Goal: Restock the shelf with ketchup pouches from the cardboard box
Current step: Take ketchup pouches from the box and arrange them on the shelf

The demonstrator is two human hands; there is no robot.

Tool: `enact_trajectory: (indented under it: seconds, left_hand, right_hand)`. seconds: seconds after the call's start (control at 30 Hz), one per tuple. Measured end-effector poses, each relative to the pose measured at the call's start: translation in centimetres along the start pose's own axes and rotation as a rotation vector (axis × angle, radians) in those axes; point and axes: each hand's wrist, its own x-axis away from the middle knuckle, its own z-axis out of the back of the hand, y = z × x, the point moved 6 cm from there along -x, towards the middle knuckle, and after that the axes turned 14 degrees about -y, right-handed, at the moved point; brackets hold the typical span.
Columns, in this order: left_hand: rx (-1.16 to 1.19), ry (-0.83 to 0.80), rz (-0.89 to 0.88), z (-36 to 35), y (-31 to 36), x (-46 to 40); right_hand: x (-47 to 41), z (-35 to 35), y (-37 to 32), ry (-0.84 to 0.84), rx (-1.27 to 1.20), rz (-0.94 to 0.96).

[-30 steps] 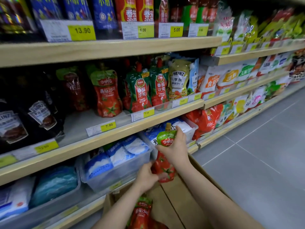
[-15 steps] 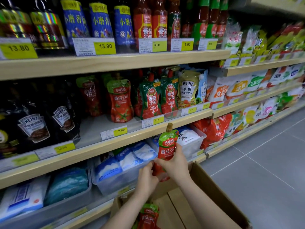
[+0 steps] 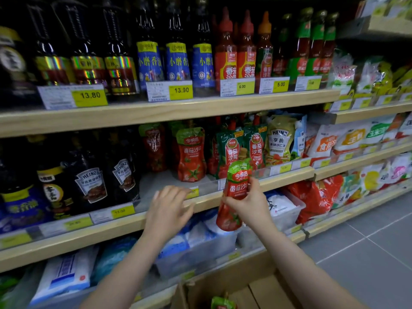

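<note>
My right hand (image 3: 250, 202) grips a red ketchup pouch with a green top (image 3: 235, 192) around its middle, upright, just in front of the middle shelf's wooden edge (image 3: 287, 178). My left hand (image 3: 169, 208) is raised with fingers spread and holds nothing, level with that shelf edge by a price tag. On the shelf stand matching ketchup pouches (image 3: 191, 155), with a bare grey stretch of shelf (image 3: 160, 184) in front of them. The cardboard box (image 3: 227, 284) sits open at the bottom, with another pouch (image 3: 223, 303) showing inside.
Dark Heinz sauce pouches (image 3: 89, 186) stand left of the bare shelf stretch, green-red ketchup pouches (image 3: 243, 150) on the right. Bottles (image 3: 176, 61) fill the shelf above. Plastic bins of white bags (image 3: 200, 241) sit below. Grey tiled floor (image 3: 367, 253) lies to the right.
My left hand let go of the pouch and rose toward the middle shelf with fingers spread. My right hand lifted the pouch up to the shelf edge. The view tilted upward.
</note>
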Motion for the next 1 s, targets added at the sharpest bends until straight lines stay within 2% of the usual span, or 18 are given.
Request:
enact_trajectory:
  seconds: [0.07,0.17,0.43,0.6,0.8,1.0]
  left_hand:
    - [-0.160,0.003,0.024,1.2,-2.2,-0.6]
    - [-0.260,-0.104,0.058,0.7,-4.6,-0.3]
    - [-0.278,-0.108,0.066,-1.5,-6.1,1.3]
    - [-0.312,-0.111,0.059,-1.9,-6.4,1.3]
    - [-0.328,-0.090,0.053,-2.0,-6.2,1.3]
    - [-0.324,-0.085,0.058,-2.1,-6.2,1.4]
  right_hand:
    - [-1.0,-0.3,-2.0,-0.010,0.001,0.045]
    - [-2.5,-0.8,-5.3,-0.002,0.016,0.137]
    - [-6.1,-3.8,-9.1,0.080,-0.018,0.308]
    - [-8.1,-6.4,-7.8,0.114,0.069,0.247]
    - [-9.3,-7.2,-5.4,0.157,0.272,0.034]
    - [-8.9,-7.5,-4.7,0.137,0.331,0.053]
